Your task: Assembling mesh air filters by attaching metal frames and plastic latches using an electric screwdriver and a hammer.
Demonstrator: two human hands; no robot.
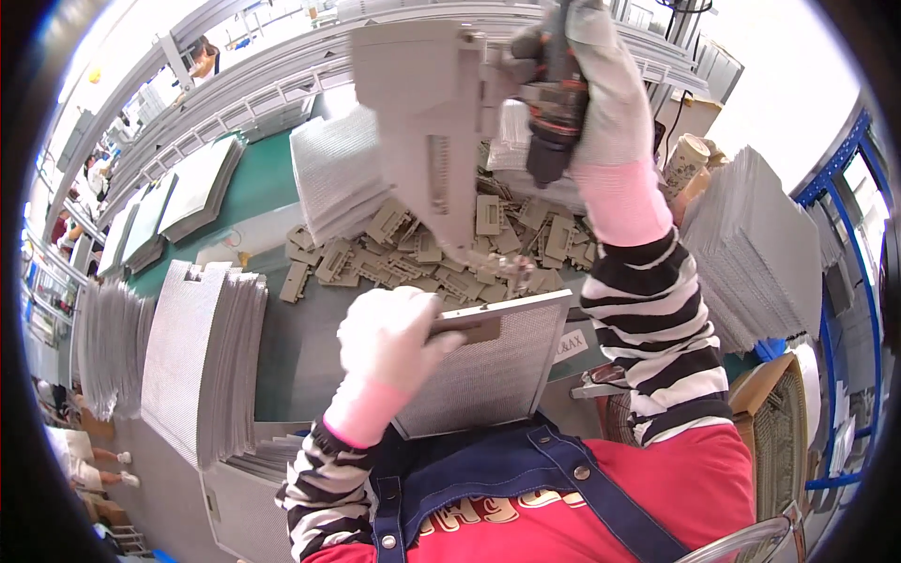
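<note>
My left hand (387,338), in a white glove with a pink cuff, is closed on the upper edge of a framed mesh panel (488,380). The panel stands tilted against my front, with a beige plastic piece (481,329) at its top edge. Raised at the upper right, my gloved right hand (605,89) is wrapped round a black power screwdriver (554,131). Just left of the screwdriver, a large pale grey housing (413,103) hangs over the bench, narrowing downward. Beyond my left hand lies a heap of beige plastic parts (375,258).
Stacks of mesh panels stand at the left (192,361) and right (751,253). Wrapped white sheets (338,169) lie behind the heap on the green bench (277,188). An open cardboard box (765,394) is at my right. Metal rails (253,103) cross the back.
</note>
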